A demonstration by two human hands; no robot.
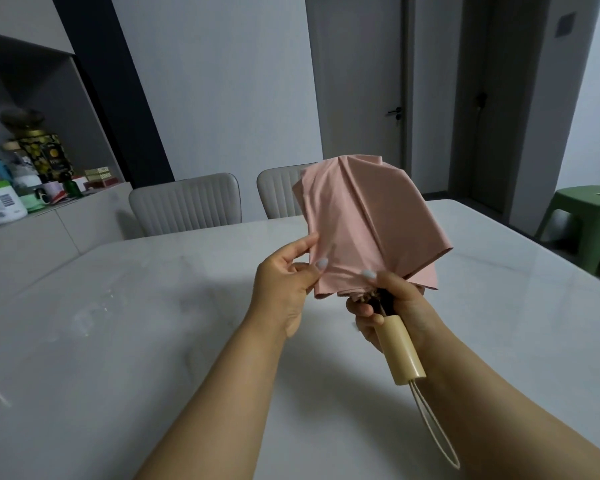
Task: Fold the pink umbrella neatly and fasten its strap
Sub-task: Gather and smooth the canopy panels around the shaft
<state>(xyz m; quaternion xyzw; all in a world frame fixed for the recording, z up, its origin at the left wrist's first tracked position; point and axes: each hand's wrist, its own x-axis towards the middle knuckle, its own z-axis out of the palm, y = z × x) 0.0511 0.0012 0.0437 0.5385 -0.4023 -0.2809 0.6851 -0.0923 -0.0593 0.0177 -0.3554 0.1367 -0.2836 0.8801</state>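
Holding the pink umbrella (368, 220) up off the bench (153, 306), the right hand (392, 306) clamps its collar above the handle (400, 351) as anchor; the left hand (288, 282) pinches a panel edge, probably smoothing pleats; strap unseen.

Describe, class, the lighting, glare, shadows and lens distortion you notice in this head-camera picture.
Head view: dim, soft, cool light; faint glare patches on the table at left; soft shadow under the left hand and right hand holding the pink umbrella; wide-angle bending tilts the door; the shelf clutter looks soft.
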